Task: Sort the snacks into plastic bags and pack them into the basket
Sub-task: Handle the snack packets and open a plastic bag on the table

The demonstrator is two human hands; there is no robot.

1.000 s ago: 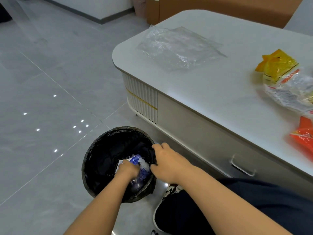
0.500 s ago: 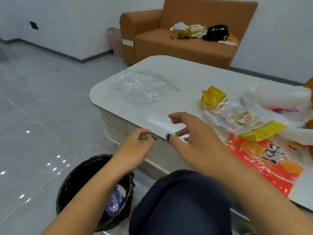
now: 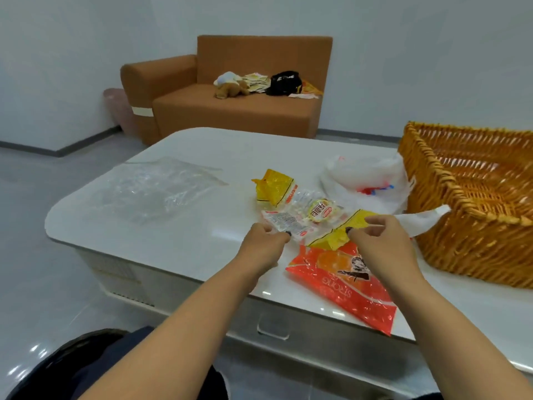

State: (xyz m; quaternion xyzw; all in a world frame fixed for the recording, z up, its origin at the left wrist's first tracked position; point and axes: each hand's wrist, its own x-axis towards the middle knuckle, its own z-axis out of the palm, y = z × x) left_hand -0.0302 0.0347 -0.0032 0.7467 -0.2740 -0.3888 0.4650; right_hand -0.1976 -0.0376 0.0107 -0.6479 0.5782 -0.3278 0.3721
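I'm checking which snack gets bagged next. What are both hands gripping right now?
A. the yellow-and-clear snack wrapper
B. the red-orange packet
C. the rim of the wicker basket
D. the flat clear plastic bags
A: the left hand and right hand each pinch an end of the yellow-and-clear snack wrapper, while the red-orange packet lies untouched below it.

left hand (image 3: 266, 241) pinching, right hand (image 3: 380, 241) pinching
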